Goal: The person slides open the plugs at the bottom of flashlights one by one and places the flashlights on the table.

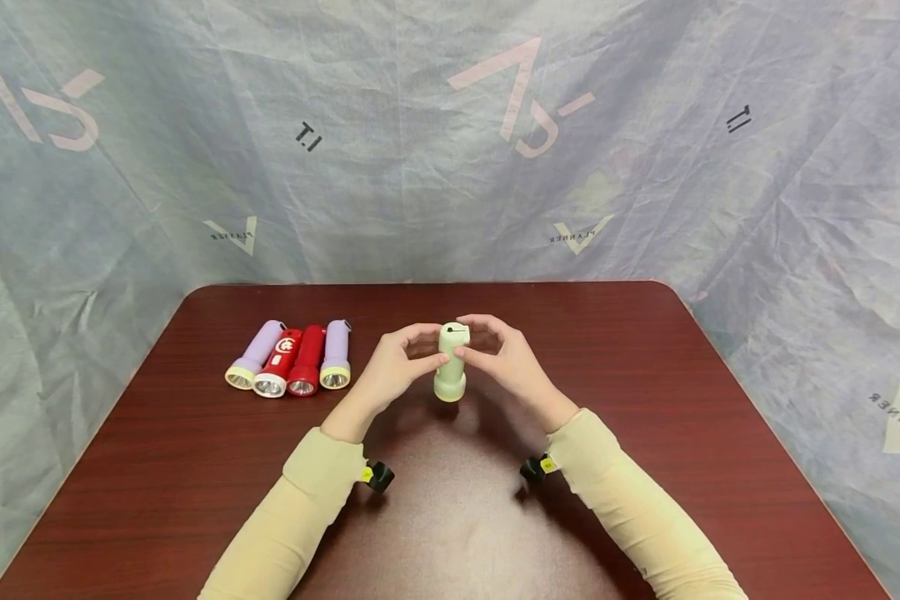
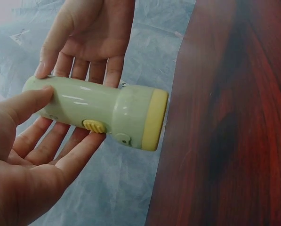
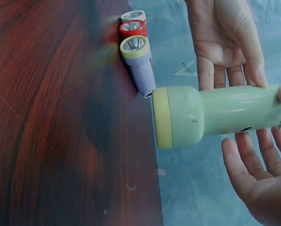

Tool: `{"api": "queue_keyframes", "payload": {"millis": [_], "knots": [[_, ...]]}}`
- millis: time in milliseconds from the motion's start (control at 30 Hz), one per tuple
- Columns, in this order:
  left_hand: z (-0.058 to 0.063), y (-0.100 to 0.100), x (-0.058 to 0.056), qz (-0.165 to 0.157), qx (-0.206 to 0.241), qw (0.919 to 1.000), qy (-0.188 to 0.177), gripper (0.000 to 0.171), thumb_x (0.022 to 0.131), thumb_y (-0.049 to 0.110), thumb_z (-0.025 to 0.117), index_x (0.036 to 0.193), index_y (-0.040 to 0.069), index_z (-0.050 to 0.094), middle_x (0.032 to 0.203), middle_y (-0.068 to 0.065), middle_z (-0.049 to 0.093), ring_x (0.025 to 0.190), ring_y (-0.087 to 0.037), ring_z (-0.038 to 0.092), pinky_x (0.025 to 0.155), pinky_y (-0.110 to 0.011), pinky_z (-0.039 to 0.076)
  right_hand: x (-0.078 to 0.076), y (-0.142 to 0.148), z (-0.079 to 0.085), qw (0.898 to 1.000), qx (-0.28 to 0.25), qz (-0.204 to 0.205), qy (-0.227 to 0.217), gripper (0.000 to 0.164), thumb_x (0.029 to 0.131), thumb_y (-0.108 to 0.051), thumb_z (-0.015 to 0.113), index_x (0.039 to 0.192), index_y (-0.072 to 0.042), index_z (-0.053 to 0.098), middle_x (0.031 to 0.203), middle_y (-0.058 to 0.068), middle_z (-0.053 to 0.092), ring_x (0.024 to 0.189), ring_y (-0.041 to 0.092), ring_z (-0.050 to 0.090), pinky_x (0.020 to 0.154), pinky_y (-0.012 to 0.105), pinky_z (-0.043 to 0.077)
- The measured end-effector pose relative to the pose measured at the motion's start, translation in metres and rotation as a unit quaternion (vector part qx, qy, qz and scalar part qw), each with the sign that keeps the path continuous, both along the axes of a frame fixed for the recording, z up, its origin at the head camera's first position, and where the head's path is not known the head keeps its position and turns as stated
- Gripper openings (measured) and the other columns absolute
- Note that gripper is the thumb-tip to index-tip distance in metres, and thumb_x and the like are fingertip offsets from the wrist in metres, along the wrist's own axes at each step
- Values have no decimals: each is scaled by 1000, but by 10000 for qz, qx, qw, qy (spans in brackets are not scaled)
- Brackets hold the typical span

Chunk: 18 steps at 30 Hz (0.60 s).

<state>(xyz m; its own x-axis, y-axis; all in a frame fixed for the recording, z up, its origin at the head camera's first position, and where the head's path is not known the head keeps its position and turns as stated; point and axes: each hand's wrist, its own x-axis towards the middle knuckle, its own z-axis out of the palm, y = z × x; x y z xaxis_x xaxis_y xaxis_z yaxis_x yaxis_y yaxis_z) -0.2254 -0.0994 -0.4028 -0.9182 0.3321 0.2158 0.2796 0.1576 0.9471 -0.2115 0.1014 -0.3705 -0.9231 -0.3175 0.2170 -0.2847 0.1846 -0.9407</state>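
Observation:
A pale green flashlight (image 1: 451, 367) with a yellow rim is held between both hands, lens end down, over the middle of the table. My left hand (image 1: 396, 367) pinches it from the left, thumb near its tail end and fingers behind. From the other side my right hand (image 1: 507, 354) grips the same upper part with thumb and fingers. In the left wrist view a ribbed yellow switch (image 2: 93, 125) shows on the flashlight's side, close to a left fingertip. The right wrist view shows the yellow rim (image 3: 162, 117), with the lens face turned out of sight.
Left on the dark red table (image 1: 645, 417) lie a purple flashlight (image 1: 258, 350), a red one with a white rim (image 1: 281, 360), a plain red one (image 1: 309, 358) and another purple one (image 1: 337, 350), side by side. A grey printed cloth (image 1: 420, 167) hangs behind the table.

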Motion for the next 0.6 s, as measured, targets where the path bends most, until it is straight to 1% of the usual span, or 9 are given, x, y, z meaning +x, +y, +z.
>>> {"api": "queue_keyframes", "payload": {"millis": [233, 400, 500, 600], "knots": [[0, 2, -1, -159, -40, 9999, -38, 41, 84, 17, 72, 123, 11, 59, 118, -6, 64, 107, -21, 62, 87, -36, 54, 0, 2, 1, 10000, -7, 25, 29, 39, 82, -8, 72, 119, -3, 60, 115, 16, 62, 100, 33, 61, 80, 30, 53], [-1, 3, -3, -206, -37, 9998, -38, 40, 85, 16, 71, 123, 11, 59, 118, -6, 64, 107, -20, 62, 86, -35, 54, 0, 3, 2, 9998, 26, -37, 172, 37, 82, -8, 73, 117, -2, 61, 112, 17, 62, 97, 35, 61, 78, 31, 53], [0, 4, -3, -215, 22, 9997, -71, 40, 85, 15, 72, 122, 11, 60, 118, -6, 64, 107, -21, 62, 86, -35, 55, 0, 3, 2, 9996, 72, -86, 245, 36, 82, -8, 73, 116, -2, 62, 111, 17, 63, 94, 36, 61, 78, 33, 53], [0, 5, -3, -211, 94, 9997, -80, 39, 84, 14, 72, 121, 10, 60, 117, -8, 65, 106, -22, 63, 86, -35, 55, -1, 4, 3, 9996, 83, -111, 264, 36, 81, -8, 74, 115, -2, 63, 110, 18, 63, 92, 35, 61, 76, 33, 53]]}}
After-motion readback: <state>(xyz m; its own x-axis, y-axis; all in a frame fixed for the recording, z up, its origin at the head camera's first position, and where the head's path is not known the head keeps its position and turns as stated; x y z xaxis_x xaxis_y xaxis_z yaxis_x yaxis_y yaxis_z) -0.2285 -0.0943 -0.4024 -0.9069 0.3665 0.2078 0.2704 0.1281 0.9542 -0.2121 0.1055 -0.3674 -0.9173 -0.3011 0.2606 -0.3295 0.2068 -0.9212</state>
